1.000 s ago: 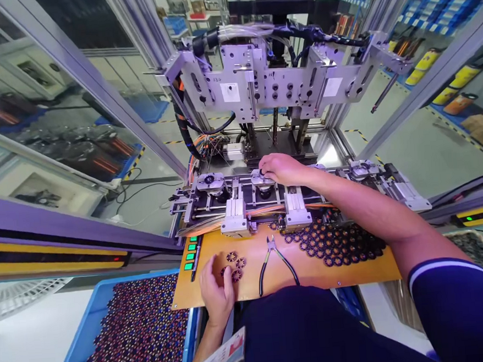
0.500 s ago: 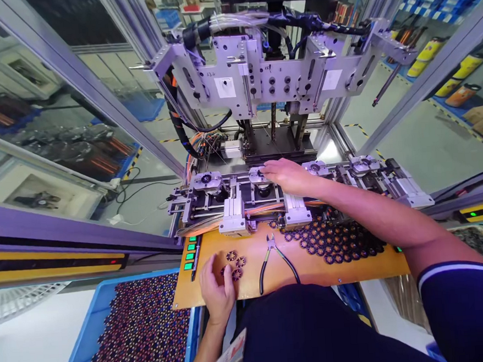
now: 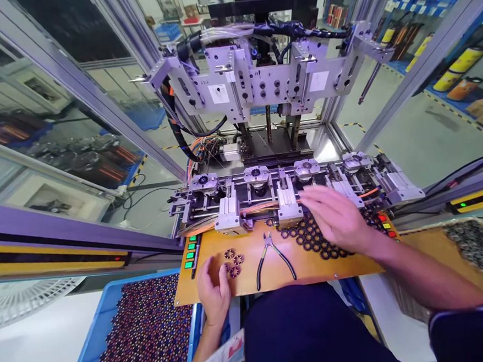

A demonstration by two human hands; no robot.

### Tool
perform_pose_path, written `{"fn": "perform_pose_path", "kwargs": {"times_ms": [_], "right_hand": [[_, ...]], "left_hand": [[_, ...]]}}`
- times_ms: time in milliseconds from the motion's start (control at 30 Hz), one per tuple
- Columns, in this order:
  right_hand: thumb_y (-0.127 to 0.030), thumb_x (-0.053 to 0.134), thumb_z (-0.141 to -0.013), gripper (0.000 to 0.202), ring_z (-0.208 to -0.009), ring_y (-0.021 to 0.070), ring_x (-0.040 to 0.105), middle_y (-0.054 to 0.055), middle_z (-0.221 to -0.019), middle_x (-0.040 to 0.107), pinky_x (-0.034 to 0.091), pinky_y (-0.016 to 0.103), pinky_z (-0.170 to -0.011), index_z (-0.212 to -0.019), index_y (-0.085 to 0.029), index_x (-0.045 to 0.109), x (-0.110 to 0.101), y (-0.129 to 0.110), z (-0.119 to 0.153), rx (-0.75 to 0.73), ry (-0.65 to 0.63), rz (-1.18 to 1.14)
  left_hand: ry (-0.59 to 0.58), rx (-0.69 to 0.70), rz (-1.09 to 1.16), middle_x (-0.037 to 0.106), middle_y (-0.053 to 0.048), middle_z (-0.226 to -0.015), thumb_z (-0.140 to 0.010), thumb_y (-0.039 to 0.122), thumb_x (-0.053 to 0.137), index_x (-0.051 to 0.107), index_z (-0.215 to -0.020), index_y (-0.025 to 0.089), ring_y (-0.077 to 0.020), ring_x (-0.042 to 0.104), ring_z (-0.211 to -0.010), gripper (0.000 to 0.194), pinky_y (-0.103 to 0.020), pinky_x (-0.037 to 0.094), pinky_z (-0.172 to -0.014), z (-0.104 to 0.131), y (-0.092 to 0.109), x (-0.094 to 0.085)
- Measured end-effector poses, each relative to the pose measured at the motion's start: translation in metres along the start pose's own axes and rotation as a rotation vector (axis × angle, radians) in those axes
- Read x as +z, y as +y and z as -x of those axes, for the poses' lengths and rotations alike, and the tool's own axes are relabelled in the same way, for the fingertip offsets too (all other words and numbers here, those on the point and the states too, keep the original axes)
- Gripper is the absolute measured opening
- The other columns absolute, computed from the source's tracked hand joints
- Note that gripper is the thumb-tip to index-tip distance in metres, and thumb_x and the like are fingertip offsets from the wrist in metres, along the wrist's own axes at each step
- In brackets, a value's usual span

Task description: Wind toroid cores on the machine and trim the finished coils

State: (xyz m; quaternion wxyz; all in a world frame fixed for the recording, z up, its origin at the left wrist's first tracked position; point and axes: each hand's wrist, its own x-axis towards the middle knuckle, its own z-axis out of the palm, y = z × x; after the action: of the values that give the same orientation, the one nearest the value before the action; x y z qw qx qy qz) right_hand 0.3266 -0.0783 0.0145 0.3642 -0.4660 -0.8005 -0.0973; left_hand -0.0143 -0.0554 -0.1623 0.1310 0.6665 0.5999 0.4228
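Note:
My left hand (image 3: 214, 287) rests at the left of the orange board (image 3: 244, 285), fingers apart, beside several small copper-and-black rings (image 3: 229, 254). My right hand (image 3: 332, 213) hovers, slightly blurred, over a spread of dark rings (image 3: 311, 237), its fingers stretched out towards the machine; I see nothing in it. Between my hands lie cutting pliers (image 3: 268, 245), jaws pointing away from me. Behind the board stands a row of metal fixtures (image 3: 256, 174). Dark ring parts sit in the two left ones.
Above the fixtures hangs a metal plate with rods (image 3: 268, 82). A blue tray (image 3: 96, 312) full of rings is at the lower left. Green buttons (image 3: 189, 256) and red buttons (image 3: 392, 234) flank the board. Light curtain posts (image 3: 61, 262) stand at both sides.
My right hand has left the second fixture and come back to the right, over the dark rings. A dark part now shows in that fixture. The camera view has shifted slightly.

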Motion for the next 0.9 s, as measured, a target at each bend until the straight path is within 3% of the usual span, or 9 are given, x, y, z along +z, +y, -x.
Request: {"fn": "perform_pose_path", "kwargs": {"times_ms": [100, 233, 333, 433, 567, 667, 767, 833, 900], "right_hand": [[-0.01, 0.057, -0.092, 0.026, -0.108, 0.0249, 0.064, 0.012, -0.109, 0.07, 0.057, 0.046, -0.097, -0.116, -0.016, 0.066, -0.001, -0.012, 0.06, 0.142, -0.061, -0.015], [-0.019, 0.059, -0.093, 0.013, -0.102, 0.0288, 0.067, 0.012, -0.1, 0.071, 0.059, 0.05, -0.091, -0.098, -0.018, 0.071, 0.013, -0.019, 0.127, 0.311, -0.21, 0.016], [-0.019, 0.059, -0.092, 0.014, -0.11, 0.0324, 0.064, 0.014, -0.108, 0.07, 0.058, 0.054, -0.09, -0.095, -0.021, 0.072, 0.023, -0.026, 0.157, 0.411, -0.275, 0.016], [-0.013, 0.053, -0.092, 0.021, -0.118, 0.0359, 0.06, 0.017, -0.117, 0.067, 0.056, 0.06, -0.09, -0.097, -0.02, 0.072, 0.03, -0.032, 0.17, 0.481, -0.271, -0.003], [-0.011, 0.046, -0.092, 0.028, -0.116, 0.0356, 0.061, 0.016, -0.116, 0.068, 0.054, 0.063, -0.09, -0.094, -0.022, 0.072, 0.03, -0.043, 0.161, 0.52, -0.197, -0.088], [-0.016, 0.051, -0.093, 0.021, -0.115, 0.0287, 0.062, 0.012, -0.117, 0.067, 0.055, 0.052, -0.096, -0.094, -0.024, 0.07, 0.028, -0.062, 0.132, 0.521, -0.105, -0.2], [-0.021, 0.055, -0.095, 0.014, -0.113, 0.0222, 0.063, 0.01, -0.12, 0.064, 0.058, 0.04, -0.095, -0.095, -0.025, 0.068, 0.032, -0.087, 0.094, 0.506, 0.006, -0.339], [-0.02, 0.057, -0.094, 0.012, -0.11, 0.0208, 0.064, 0.009, -0.119, 0.064, 0.059, 0.037, -0.092, -0.096, -0.025, 0.068, 0.038, -0.099, 0.074, 0.517, 0.094, -0.491], [-0.02, 0.06, -0.093, 0.012, -0.11, 0.022, 0.065, 0.009, -0.119, 0.065, 0.058, 0.039, -0.092, -0.097, -0.027, 0.069, 0.043, -0.103, 0.061, 0.551, 0.147, -0.651]], "left_hand": [[0.013, -0.011, 0.022, 0.066, -0.016, -0.117, -0.09, 0.039, 0.058, 0.06, -0.121, 0.014, -0.0282, 0.063, -0.11, 0.041, -0.047, 0.049, -0.098, -0.002, 0.014, -0.008], [0.02, -0.002, 0.089, 0.064, -0.015, -0.122, -0.091, 0.034, 0.058, 0.057, -0.126, 0.013, -0.0271, 0.06, -0.114, 0.041, -0.047, 0.046, -0.102, -0.011, 0.038, -0.018], [-0.041, 0.056, 0.175, 0.068, -0.012, -0.114, -0.09, 0.031, 0.058, 0.062, -0.117, 0.015, -0.0251, 0.063, -0.11, 0.032, -0.047, 0.047, -0.103, -0.018, 0.056, -0.019], [-0.128, 0.124, 0.261, 0.071, -0.009, -0.104, -0.089, 0.028, 0.061, 0.066, -0.105, 0.017, -0.0231, 0.066, -0.105, 0.021, -0.045, 0.05, -0.101, -0.02, 0.072, -0.016], [-0.327, 0.158, 0.347, 0.074, -0.008, -0.097, -0.089, 0.027, 0.061, 0.07, -0.098, 0.018, -0.0218, 0.069, -0.096, 0.016, -0.04, 0.056, -0.091, -0.018, 0.096, -0.012], [-0.598, 0.186, 0.412, 0.077, -0.006, -0.092, -0.086, 0.034, 0.066, 0.075, -0.097, 0.02, -0.0204, 0.072, -0.084, 0.02, -0.034, 0.06, -0.08, -0.017, 0.119, -0.009], [-0.91, 0.089, 0.594, 0.079, -0.007, -0.087, -0.085, 0.041, 0.067, 0.075, -0.109, 0.018, -0.0193, 0.073, -0.073, 0.034, -0.03, 0.061, -0.068, -0.017, 0.142, -0.008], [-0.97, -0.001, 0.699, 0.079, -0.01, -0.088, -0.088, 0.046, 0.062, 0.073, -0.113, 0.014, -0.0206, 0.074, -0.074, 0.042, -0.031, 0.061, -0.067, -0.016, 0.149, -0.009], [-0.893, -0.024, 0.702, 0.079, -0.011, -0.095, -0.089, 0.047, 0.06, 0.073, -0.112, 0.014, -0.0226, 0.075, -0.082, 0.043, -0.034, 0.061, -0.074, -0.014, 0.15, -0.011]]}}
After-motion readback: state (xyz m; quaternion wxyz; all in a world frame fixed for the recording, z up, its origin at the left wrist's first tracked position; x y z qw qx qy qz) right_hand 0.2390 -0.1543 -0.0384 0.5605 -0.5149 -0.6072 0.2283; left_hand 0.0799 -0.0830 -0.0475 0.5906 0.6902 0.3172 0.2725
